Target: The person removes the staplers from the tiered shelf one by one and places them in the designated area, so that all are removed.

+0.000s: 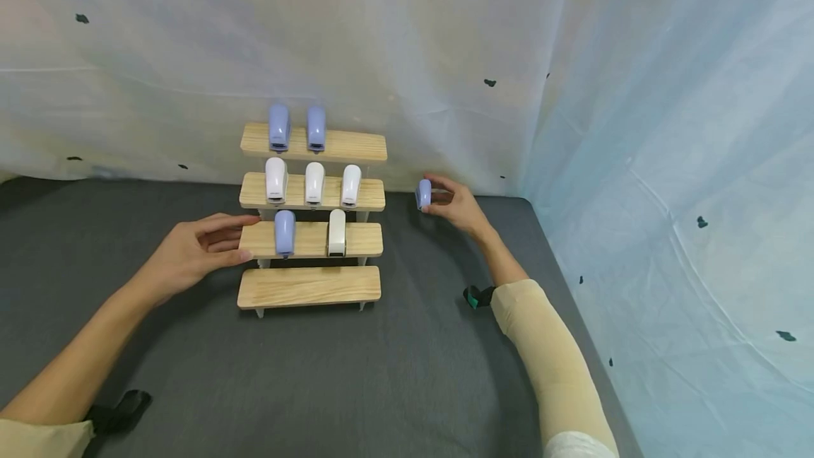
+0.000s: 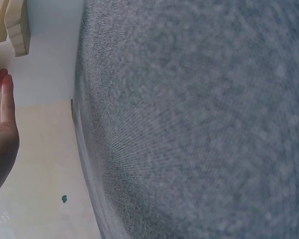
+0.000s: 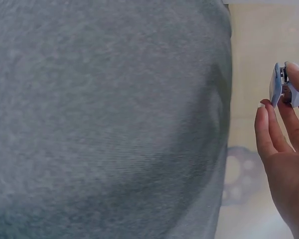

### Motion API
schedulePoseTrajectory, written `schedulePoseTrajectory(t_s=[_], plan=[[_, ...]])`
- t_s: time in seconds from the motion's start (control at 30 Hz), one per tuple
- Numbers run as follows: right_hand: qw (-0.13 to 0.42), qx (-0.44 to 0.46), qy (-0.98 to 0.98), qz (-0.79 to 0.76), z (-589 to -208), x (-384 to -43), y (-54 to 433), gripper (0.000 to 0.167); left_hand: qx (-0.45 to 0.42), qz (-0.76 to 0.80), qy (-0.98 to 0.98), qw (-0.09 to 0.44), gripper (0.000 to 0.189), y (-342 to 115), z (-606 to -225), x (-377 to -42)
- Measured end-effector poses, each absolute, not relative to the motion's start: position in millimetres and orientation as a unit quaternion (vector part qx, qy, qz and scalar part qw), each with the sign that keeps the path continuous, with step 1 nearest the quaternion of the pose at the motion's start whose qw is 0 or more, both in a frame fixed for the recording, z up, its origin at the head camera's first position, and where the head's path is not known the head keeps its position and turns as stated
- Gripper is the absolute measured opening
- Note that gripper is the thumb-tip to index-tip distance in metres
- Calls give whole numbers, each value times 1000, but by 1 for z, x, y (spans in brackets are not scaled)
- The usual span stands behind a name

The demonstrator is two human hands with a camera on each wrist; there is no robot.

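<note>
My right hand [image 1: 459, 207] pinches a small lavender stapler [image 1: 423, 193] between thumb and fingers, raised to the right of a tiered wooden display rack [image 1: 311, 285]. The right wrist view shows the metal inside this stapler [image 3: 276, 84]. At the rack's left side, my left hand [image 1: 191, 249] holds the end of the second step from the front, thumb at the front corner and fingers at the back. Two lavender staplers [image 1: 316, 127] stand on the top step and three white staplers [image 1: 314, 183] below them. The second step from the front bears a lavender stapler [image 1: 285, 232] and an off-white stapler [image 1: 337, 233].
The rack stands on a dark grey cloth-covered table [image 1: 407, 380]. Pale sheeting [image 1: 413, 41] with dark spots hangs behind it and along the right side. Black straps [image 1: 478, 297] show at both forearms.
</note>
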State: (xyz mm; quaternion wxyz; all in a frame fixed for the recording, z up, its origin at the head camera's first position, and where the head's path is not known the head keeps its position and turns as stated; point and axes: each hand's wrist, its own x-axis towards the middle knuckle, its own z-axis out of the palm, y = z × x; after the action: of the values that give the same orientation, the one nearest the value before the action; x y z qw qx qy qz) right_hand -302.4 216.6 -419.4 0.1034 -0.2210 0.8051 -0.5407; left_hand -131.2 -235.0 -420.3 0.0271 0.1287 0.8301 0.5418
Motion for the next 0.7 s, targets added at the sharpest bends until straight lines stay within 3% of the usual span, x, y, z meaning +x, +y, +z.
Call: schedulePoseTrajectory(t_s=[0.7], plan=[[88, -164, 856, -481, -455, -307, 225, 66, 116, 542, 832, 27, 54, -235, -421, -133]])
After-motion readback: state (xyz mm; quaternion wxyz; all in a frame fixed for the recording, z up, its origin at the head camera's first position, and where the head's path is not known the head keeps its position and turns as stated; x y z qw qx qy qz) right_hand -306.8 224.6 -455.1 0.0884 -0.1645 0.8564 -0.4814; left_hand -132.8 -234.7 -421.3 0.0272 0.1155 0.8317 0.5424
